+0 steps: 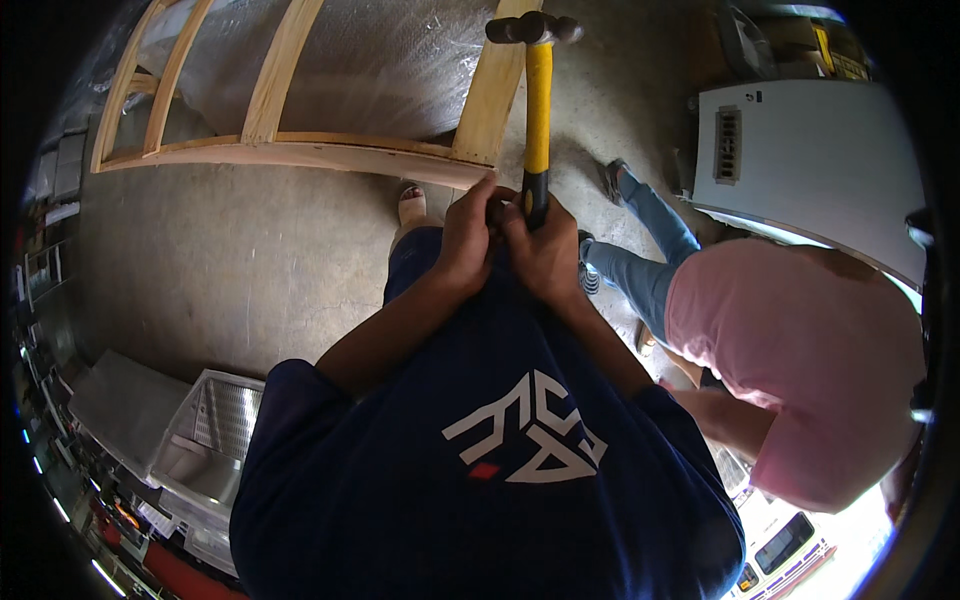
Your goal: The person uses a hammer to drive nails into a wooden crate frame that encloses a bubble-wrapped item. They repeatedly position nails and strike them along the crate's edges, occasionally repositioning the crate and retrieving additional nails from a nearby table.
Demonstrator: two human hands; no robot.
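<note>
One hammer (539, 110) in your right hand (545, 250), near the right end of the wooden frame (300, 155).
Right grip is closed round the hammer's black handle end; yellow shaft and dark head stick out beyond your fist. Your left hand (467, 235) is just beside it, fingers bent at the frame's corner; can't tell if that grip holds anything. Co-worker in pink (800, 370) bends over on your right.

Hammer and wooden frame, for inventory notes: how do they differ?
The hammer is yellow and black with a dark head; the wooden frame is pale timber. The hammer is smaller than the frame. The hammer has a single handle; the frame, several slats. Both are in the picture's upper half.
</note>
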